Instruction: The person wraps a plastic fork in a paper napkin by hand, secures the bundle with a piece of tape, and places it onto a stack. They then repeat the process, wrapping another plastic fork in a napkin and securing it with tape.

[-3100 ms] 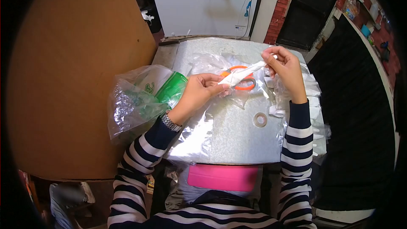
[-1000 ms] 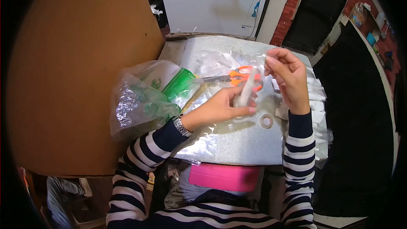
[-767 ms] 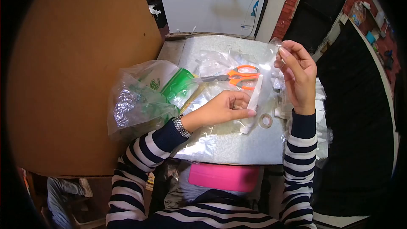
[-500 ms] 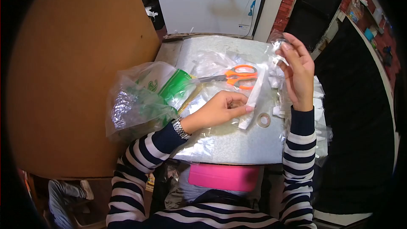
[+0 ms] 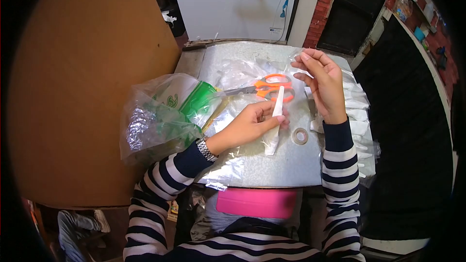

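Observation:
My left hand (image 5: 252, 124) pinches a narrow white folded strip (image 5: 275, 133) between thumb and fingers, tilted over the table. Raised at the right, my right hand (image 5: 324, 80) has its thumb and index finger pressed together on a piece of clear plastic (image 5: 296, 59). Scissors with orange handles (image 5: 274, 81) lie just beyond the strip, blades pointing left. A small roll of tape (image 5: 300, 136) rests flat to the right of my left hand. Clear plastic bags (image 5: 238, 73) lie under and behind the scissors.
A clear and green plastic bag (image 5: 165, 116) lies at the table's left side. Several white folded pieces (image 5: 357, 102) line the right edge of the grey table (image 5: 272, 169). A brown board (image 5: 92, 92) stands left, a white appliance (image 5: 233, 7) behind, and something pink (image 5: 257, 203) below the front edge.
My left hand has lifted the white strip and turned it more upright. My right hand has moved left, closer to the scissors, with the clear plastic.

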A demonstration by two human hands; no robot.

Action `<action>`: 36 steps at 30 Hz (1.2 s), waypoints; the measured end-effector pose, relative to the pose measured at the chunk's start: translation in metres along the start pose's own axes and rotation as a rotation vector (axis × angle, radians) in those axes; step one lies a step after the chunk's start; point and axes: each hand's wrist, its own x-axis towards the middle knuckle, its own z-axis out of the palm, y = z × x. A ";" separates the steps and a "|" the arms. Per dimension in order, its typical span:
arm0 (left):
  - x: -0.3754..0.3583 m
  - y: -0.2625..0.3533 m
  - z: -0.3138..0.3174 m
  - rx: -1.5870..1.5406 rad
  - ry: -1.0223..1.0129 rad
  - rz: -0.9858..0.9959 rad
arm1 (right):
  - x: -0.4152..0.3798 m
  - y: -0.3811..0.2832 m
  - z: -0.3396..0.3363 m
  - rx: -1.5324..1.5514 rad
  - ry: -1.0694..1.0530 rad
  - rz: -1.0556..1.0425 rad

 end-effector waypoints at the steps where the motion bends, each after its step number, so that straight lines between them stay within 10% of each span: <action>1: -0.001 0.002 0.004 -0.071 0.043 0.047 | 0.000 0.000 0.000 0.009 0.007 -0.009; 36: -0.001 0.000 0.009 -0.178 0.105 -0.111 | 0.004 -0.005 -0.011 -0.435 -0.081 0.055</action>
